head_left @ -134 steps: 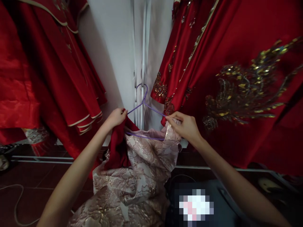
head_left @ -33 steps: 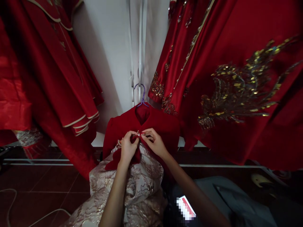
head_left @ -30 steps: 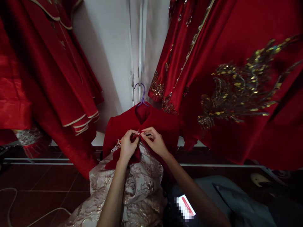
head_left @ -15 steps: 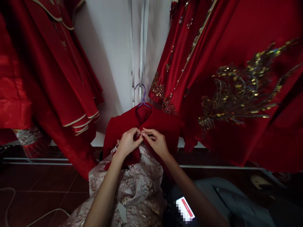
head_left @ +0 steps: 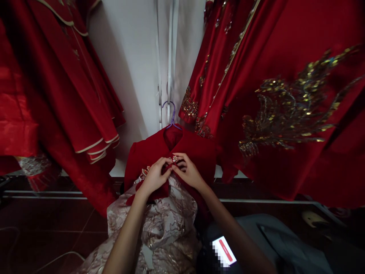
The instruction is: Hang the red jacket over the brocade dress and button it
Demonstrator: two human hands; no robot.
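Note:
A red jacket (head_left: 196,146) with a V-shaped neck hangs on a purple hanger (head_left: 173,114) in front of me. My left hand (head_left: 155,174) pinches the jacket's front edge below the neck opening. Facing it, my right hand (head_left: 189,173) has thumb and fingers closed on the same front edge. A small beaded ornament (head_left: 174,158) shows between the fingertips; whether it is a button or a clasp I cannot tell. Another beaded decoration (head_left: 144,172) lies left of my left hand. Pale fabric with a metallic pattern (head_left: 162,232) spreads below the jacket, under my forearms.
Red garments with light piping (head_left: 85,125) hang at left. On the right hangs red cloth with gold sequin embroidery (head_left: 293,110). White rails (head_left: 170,49) run up the wall. A lit screen (head_left: 224,251) is beside my right forearm, and a white cable (head_left: 61,257) lies on the dark floor.
My fingers have shifted slightly on the jacket front. The right fingers have opened a little, and more of the beaded ornament shows between my hands.

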